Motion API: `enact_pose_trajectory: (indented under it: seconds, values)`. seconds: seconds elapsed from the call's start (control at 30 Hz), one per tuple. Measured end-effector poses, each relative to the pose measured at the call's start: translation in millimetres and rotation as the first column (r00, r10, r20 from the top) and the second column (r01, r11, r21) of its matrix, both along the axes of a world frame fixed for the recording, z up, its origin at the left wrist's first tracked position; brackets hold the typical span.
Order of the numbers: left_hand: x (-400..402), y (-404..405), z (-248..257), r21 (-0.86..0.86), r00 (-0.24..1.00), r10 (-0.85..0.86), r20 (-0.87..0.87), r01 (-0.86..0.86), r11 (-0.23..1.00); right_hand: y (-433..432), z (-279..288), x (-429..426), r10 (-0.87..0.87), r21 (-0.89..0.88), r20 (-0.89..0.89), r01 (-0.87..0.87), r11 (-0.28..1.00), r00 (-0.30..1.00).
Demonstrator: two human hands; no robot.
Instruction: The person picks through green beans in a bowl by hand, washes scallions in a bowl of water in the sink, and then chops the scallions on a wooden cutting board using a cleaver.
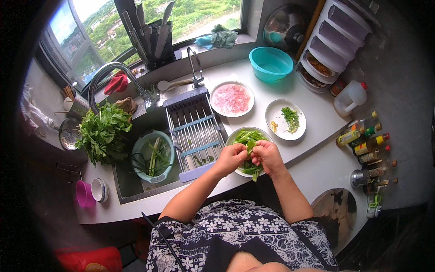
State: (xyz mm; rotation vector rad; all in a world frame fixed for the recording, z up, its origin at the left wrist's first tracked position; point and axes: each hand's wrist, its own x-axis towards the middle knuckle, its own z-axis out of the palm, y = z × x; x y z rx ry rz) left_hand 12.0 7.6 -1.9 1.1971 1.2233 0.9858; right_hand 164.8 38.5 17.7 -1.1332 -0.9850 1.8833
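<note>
Both hands meet over a white plate heaped with cut green vegetable pieces. Between their fingertips is a green vegetable piece, pinched by my left hand from one side and by my right hand from the other. Behind the hands, a plate of sliced raw meat stands beside the sink rack. To its right, another white plate bears chopped green herbs and a small pale yellow heap.
A steel rack spans the sink, beside a blue-green basket of green stalks. Leafy greens stand at the sink's left. A turquoise basin is behind the plates. Sauce bottles and a round wooden board are right; knives stand by the window.
</note>
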Motion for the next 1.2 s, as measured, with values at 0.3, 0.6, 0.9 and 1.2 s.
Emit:
enact_pose_trajectory:
  seconds: [0.3,0.6,0.9,1.2]
  values:
    - [0,-3,14,0.181,0.963,-0.009,-0.270,0.060,0.982,0,-7,6,0.115,0.030,-0.060,-0.113,0.993,0.992]
    - [-1,5,-12,-0.066,0.997,-0.072,-0.014,0.071,0.995,-4,-9,-3,0.041,0.160,0.123,-0.060,0.985,0.992]
    - [0,-6,3,0.029,0.997,-0.075,-0.026,0.076,0.997,-10,-12,-8,-0.010,0.166,0.126,-0.011,0.986,0.992]
    - [-1,-4,-9,0.028,0.991,0.027,0.132,-0.031,0.999,-5,-12,-5,-0.055,0.185,0.071,0.041,0.982,0.996]
